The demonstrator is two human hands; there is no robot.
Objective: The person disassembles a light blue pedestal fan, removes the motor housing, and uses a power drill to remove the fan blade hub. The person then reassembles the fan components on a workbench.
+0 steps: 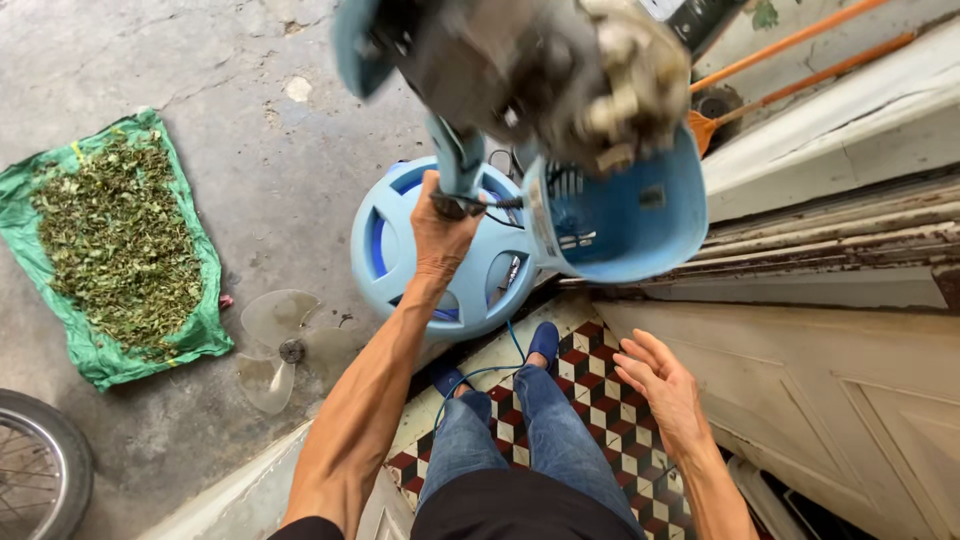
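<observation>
Fingers of the left hand (440, 232) are gripping the fan pole (458, 160) to hold it up, while the right hand (662, 385) is hanging open and empty at five o'clock.

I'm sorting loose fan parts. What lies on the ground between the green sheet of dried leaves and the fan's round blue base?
In the head view, a detached clear fan blade lies on the concrete between the green sheet and the blue base.
</observation>
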